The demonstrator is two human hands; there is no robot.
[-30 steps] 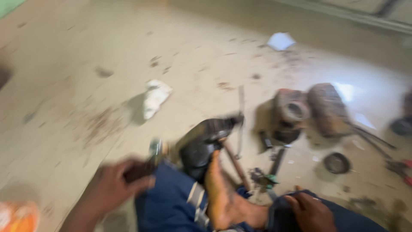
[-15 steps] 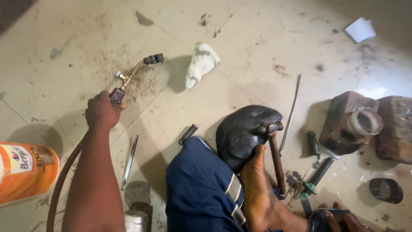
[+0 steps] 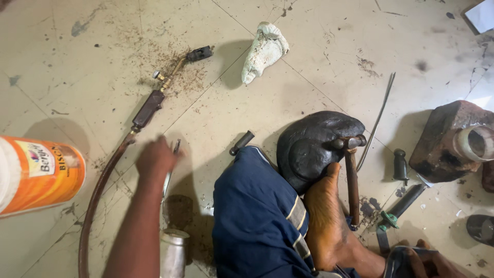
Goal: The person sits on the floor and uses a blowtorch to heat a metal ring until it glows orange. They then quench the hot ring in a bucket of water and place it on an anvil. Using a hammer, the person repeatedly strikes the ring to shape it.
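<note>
Blur smears my left hand (image 3: 156, 158), so I cannot tell whether its fingers are spread or pinching; it hovers over a thin metal rod (image 3: 170, 170) lying on the floor, and whether it touches the rod I cannot make out. My right hand (image 3: 429, 260) is cut off by the bottom edge at the far right, resting on dark cloth, its grip hidden too.

Just beyond my left fingers lies the gas torch (image 3: 163, 87), set down on the tiles, its brown handle pointing back toward my hand and its black nozzle away from it. The rubber hose (image 3: 98, 201) curves from that handle down past the outer side of my wrist and runs off the frame. Farther out on that side an orange can (image 3: 38, 172) lies half out of view. Below my forearm stands a small metal canister (image 3: 172, 252), partly cut off.

Between my two hands sit my blue-clad knee (image 3: 257, 216) and bare foot (image 3: 324, 216), the foot pressed against a black domed metal piece (image 3: 314, 141). A hammer (image 3: 351, 175) leans on that dome. Beyond it lie a white rag (image 3: 265, 49) and a rusty block (image 3: 445, 141).
</note>
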